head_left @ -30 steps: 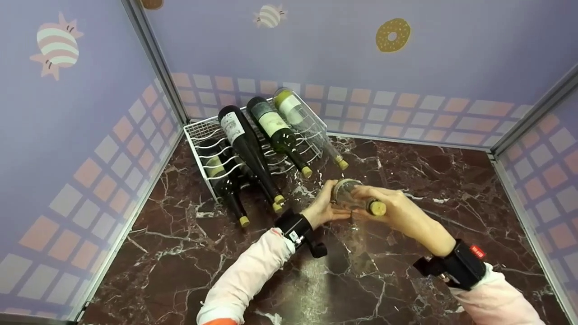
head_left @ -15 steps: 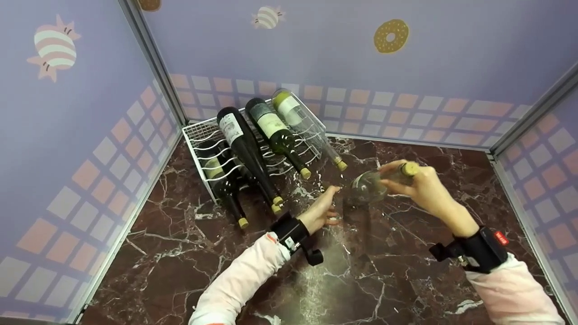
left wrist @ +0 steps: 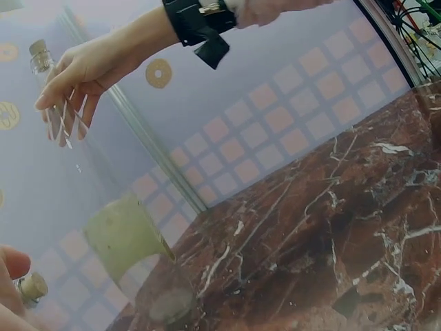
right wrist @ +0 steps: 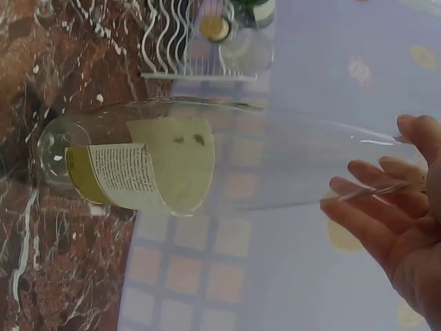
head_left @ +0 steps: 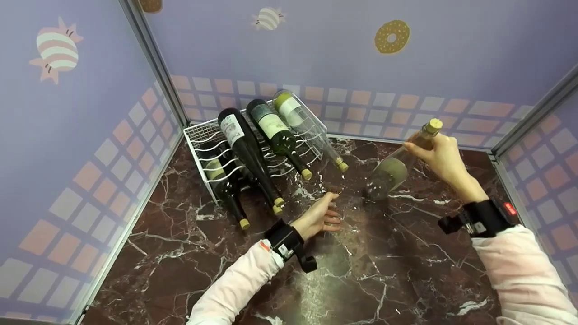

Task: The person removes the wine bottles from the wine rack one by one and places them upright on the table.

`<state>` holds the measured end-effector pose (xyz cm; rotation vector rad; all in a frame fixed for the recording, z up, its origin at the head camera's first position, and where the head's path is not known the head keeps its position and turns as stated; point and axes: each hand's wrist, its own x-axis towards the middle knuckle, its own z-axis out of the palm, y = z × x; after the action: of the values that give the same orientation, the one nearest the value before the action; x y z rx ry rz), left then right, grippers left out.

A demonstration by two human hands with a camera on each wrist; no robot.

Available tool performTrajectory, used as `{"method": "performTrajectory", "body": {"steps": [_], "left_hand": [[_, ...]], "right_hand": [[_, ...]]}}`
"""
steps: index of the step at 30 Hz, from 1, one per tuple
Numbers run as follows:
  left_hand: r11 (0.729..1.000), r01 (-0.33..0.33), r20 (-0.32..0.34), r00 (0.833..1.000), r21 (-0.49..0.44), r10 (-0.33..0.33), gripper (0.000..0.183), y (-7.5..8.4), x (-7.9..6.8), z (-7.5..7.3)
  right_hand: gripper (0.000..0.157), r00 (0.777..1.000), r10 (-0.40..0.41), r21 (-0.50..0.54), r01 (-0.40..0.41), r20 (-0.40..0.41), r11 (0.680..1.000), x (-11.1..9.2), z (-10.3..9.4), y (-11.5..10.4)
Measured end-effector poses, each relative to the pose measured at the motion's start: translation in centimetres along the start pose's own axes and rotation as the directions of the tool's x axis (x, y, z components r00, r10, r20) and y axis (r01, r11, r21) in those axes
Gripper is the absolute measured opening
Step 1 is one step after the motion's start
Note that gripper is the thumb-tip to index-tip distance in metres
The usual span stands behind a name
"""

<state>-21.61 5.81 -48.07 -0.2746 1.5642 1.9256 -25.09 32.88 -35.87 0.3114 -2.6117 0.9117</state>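
Note:
My right hand (head_left: 445,158) grips a clear, corked glass bottle (head_left: 390,174) by its neck. The bottle leans, cork up toward the right and base down at the marble surface; whether the base touches it I cannot tell. A pale label (right wrist: 180,165) shows through the glass in the right wrist view. My left hand (head_left: 318,217) is held low over the marble with loosely extended fingers and nothing in it. Left of both hands stands a white wire rack (head_left: 194,144) bearing several corked bottles, among them a dark bottle (head_left: 247,151), a green bottle (head_left: 273,128) and a clear bottle (head_left: 300,117).
The reddish-brown marble surface (head_left: 361,280) is walled by patterned panels (head_left: 316,49) at the back and sides. The rack sits close to the back left corner. Corked necks jut forward from it toward my left hand.
My right hand has carried the clear bottle away from my left hand, to the right and back, turning it more upright. The left hand has let go of it and drawn slightly back.

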Motion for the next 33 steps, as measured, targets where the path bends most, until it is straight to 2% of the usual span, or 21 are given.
{"method": "performTrajectory", "body": {"steps": [8, 16, 18, 20, 24, 26, 28, 33], "left_hand": [[0.999, 0.033, 0.045, 0.998, 0.032, -0.034, 0.058, -1.0, 0.0, -0.4], [0.998, 0.017, 0.060, 0.998, 0.054, -0.021, 0.053, -1.4, -0.1, -1.1], [0.999, 0.016, 0.059, 0.998, 0.050, -0.019, 0.050, -1.5, -0.2, -1.3], [0.999, 0.020, 0.057, 0.998, 0.043, -0.022, 0.050, -1.8, -0.2, -1.5], [0.999, 0.028, 0.054, 0.998, 0.030, -0.030, 0.054, -2.2, -0.2, -1.8], [0.999, 0.030, 0.053, 0.998, 0.024, -0.032, 0.056, -2.3, -0.2, -2.0], [0.999, 0.026, 0.049, 0.998, 0.021, -0.027, 0.056, -2.2, -0.2, -2.0], [1.000, 0.017, 0.039, 0.999, 0.020, -0.018, 0.051, -2.2, -0.3, -2.2]], "right_hand": [[0.036, 0.987, 0.125, -0.057, -0.131, -0.097, 0.990, 1.6, -0.7, 2.7], [0.028, 0.951, 0.222, -0.030, -0.233, -0.216, 0.972, 2.7, -0.9, 5.3], [0.020, 0.931, 0.268, 0.025, -0.270, -0.247, 0.963, 3.0, -0.7, 5.7], [0.012, 0.900, 0.336, 0.154, -0.304, -0.278, 0.940, 3.2, -0.4, 6.2], [0.019, 0.808, 0.482, 0.446, -0.314, -0.338, 0.838, 3.5, -0.3, 7.0], [0.020, 0.781, 0.514, 0.512, -0.297, -0.356, 0.806, 3.6, -0.4, 7.3], [0.021, 0.769, 0.518, 0.537, -0.276, -0.374, 0.797, 3.7, -0.6, 7.4], [0.025, 0.762, 0.494, 0.576, -0.198, -0.419, 0.793, 3.8, -0.6, 7.0]]}}
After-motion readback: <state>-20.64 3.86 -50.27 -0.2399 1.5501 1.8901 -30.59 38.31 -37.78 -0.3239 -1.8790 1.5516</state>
